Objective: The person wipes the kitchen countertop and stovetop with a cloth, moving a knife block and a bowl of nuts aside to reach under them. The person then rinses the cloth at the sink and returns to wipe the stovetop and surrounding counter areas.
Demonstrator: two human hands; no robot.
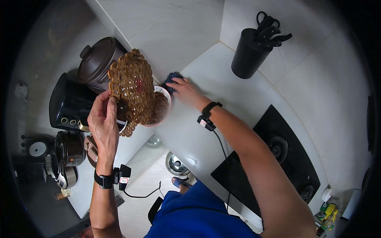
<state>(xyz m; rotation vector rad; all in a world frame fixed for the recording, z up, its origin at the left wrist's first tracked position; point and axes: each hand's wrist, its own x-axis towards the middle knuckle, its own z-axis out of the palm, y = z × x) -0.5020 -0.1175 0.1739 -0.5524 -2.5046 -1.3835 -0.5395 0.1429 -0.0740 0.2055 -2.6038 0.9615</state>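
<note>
My left hand (104,119) pinches the edge of a brown wooden trivet mat (131,86) made of small linked pieces, holding it raised. Below and partly behind the mat stands a bowl (166,104) with a pinkish rim and brown contents. A second white-rimmed vessel (122,126) is mostly hidden behind the mat and my left hand. More of the same linked wooden matting (128,131) shows beneath it on the counter. My right hand (189,92) presses a dark blue cloth (171,78) to the counter in the corner beside the bowl.
A lidded brown pot (96,61), a black appliance (70,102) and a rice cooker (70,148) crowd the left counter. At the right, a black knife holder (250,56) stands by the wall, and a black gas hob (278,172) lies under my right arm. A lidded pan (177,163) is on the floor.
</note>
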